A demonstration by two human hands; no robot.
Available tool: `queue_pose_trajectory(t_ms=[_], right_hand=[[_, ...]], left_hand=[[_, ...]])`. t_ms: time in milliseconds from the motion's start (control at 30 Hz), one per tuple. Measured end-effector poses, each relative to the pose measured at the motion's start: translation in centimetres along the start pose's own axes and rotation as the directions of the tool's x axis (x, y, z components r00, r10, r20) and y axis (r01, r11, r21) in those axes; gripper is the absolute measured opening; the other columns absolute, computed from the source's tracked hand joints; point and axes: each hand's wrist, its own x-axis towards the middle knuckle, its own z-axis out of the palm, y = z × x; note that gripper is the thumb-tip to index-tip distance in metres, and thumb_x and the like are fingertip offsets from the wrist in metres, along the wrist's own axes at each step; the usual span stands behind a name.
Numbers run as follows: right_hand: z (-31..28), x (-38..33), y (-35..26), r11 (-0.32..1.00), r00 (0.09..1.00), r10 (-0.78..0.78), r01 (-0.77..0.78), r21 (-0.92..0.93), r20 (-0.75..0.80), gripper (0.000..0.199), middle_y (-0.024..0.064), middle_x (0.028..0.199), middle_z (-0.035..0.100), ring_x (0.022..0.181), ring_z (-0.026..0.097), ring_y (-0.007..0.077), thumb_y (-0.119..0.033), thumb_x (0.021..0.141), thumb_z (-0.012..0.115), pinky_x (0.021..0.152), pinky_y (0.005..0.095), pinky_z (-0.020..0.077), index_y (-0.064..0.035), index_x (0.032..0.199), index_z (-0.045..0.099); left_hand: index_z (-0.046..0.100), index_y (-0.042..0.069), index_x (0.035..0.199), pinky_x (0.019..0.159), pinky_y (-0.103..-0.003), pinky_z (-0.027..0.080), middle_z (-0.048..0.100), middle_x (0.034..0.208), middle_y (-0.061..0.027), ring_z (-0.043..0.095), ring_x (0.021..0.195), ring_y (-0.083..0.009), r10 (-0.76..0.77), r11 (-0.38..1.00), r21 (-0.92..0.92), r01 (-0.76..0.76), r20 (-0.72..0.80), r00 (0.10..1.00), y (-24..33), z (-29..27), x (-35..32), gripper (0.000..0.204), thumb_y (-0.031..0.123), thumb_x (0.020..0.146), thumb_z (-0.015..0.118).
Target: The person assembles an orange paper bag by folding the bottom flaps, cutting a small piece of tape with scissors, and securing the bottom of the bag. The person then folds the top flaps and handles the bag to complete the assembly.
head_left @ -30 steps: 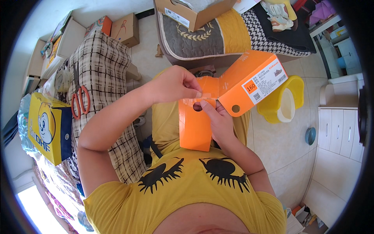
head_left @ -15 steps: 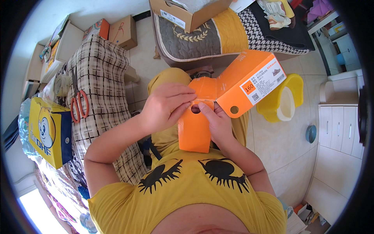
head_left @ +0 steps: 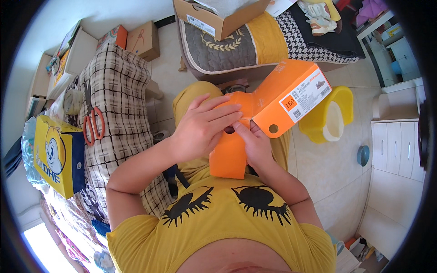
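From my remote seat I see the bed (head_left: 223, 52), then the lap (head_left: 280, 150) with the opened orange box (head_left: 276, 93) above it. The left hand (head_left: 202, 125) lies spread wide across the box; its lower flap (head_left: 228, 159) is pinched in the right hand (head_left: 258, 144), thumb (head_left: 242, 129) beside the round hole (head_left: 228, 130).

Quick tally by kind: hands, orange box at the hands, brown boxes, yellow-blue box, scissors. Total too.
Hands: 2 (left, right)
Orange box: 1
Brown boxes: 2 (bed, wall)
Yellow-blue box: 1
Scissors: 1
Total: 7
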Motion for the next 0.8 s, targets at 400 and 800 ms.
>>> queue_pose_trajectory(t_ms=[400,800], right_hand=[[-0.1,0.0,-0.2,0.997,0.998,0.000,0.005,0.073,-0.064,0.022,0.0087,0.099,0.063,0.091,0.059,0.0141,-0.014,0.094,0.052,0.083,0.0269,0.0475,0.0019,0.109,0.057],[-0.1,0.4,-0.9,0.995,0.995,-0.094,0.094,0.021,0.031,0.025,0.0081,0.102,0.063,0.093,0.058,0.0149,-0.012,0.093,0.052,0.086,0.0297,0.0455,0.0007,0.114,0.056]], left_hand=[[0.053,0.004,0.127,0.107,-0.045,0.027,0.050,0.135,-0.0097,0.038,0.130,-0.0323,-0.022,0.880,-0.447,0.157,0.293,0.956,-2.6,0.4,0.9,0.044,0.007,0.083,0.057],[0.064,0.000,0.106,0.096,-0.035,0.042,0.060,0.117,-0.0157,0.055,0.111,-0.0252,-0.377,0.652,-0.694,0.304,0.051,0.925,-1.8,0.7,-1.3,0.032,0.012,0.078,0.071]])
